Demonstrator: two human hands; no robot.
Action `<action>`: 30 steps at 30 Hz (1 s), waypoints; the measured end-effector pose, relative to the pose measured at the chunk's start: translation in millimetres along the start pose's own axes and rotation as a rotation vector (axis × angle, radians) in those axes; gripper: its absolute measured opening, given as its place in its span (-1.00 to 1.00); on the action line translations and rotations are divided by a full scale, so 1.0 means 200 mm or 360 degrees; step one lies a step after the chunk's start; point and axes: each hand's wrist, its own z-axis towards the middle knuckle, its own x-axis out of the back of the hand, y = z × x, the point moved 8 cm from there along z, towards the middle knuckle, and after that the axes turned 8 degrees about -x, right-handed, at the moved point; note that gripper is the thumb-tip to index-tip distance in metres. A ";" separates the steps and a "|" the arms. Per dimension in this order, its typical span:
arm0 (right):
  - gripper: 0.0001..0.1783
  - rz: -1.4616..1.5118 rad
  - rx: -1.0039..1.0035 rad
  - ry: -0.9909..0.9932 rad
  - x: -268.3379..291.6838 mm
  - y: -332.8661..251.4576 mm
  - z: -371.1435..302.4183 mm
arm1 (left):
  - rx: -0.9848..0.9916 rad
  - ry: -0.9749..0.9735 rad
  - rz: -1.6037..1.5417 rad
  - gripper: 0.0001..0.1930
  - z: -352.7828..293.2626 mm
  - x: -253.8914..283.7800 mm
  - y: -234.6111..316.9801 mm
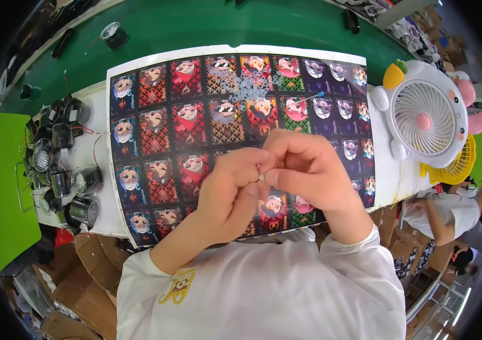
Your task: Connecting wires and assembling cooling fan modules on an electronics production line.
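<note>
My left hand (227,190) and my right hand (312,173) meet over the middle of a printed sheet (238,50), fingertips pinched together. Between them shows a small whitish piece (262,177), with a speck of pink beside it. Most of that piece is hidden by the fingers, so its kind is unclear. Beyond my hands, a loose pile of small translucent rings (250,89) lies on the sheet. To the right of the pile rests a thin metal rod with a blue end (320,94), resembling a screwdriver.
Several black cylindrical units with wires (60,181) crowd the table's left side. A similar unit (114,37) stands on the green surface (184,28) at the back. At right are a white fan (424,122) and a yellow basket (457,161). Another person (445,215) is at far right.
</note>
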 end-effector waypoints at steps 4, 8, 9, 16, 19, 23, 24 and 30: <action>-0.86 0.0166 -0.0196 0.0005 0.00 0.06 -0.02 | -0.0155 -0.0234 0.0424 -0.60 0.05 -0.02 0.05; -0.86 -0.0597 0.0218 0.0402 0.02 -0.06 -0.09 | -0.0329 -0.0169 0.0793 -0.55 0.08 -0.05 0.10; -0.85 -0.1064 0.0354 0.0529 0.01 -0.11 -0.11 | -0.0329 -0.0171 0.0794 -0.55 0.09 -0.06 0.11; -0.86 -0.1520 0.0770 0.0694 -0.03 -0.16 -0.18 | -0.0286 -0.0223 0.1008 -0.62 0.05 -0.10 0.06; -0.86 -0.1434 0.0657 0.0725 -0.01 -0.15 -0.18 | -0.0207 -0.0296 0.1157 -0.64 0.03 -0.09 0.00; -0.89 -0.1447 0.0871 0.1002 0.06 -0.18 -0.23 | -0.0145 -0.0357 0.1425 -0.64 0.04 -0.09 -0.08; -0.90 -0.1330 0.0866 0.1099 0.10 -0.17 -0.24 | -0.0142 -0.0359 0.1425 -0.64 0.03 -0.10 -0.08; -0.89 0.0195 0.0241 0.0586 0.26 0.09 -0.15 | 0.0329 -0.0213 0.1257 -0.62 -0.01 -0.07 -0.20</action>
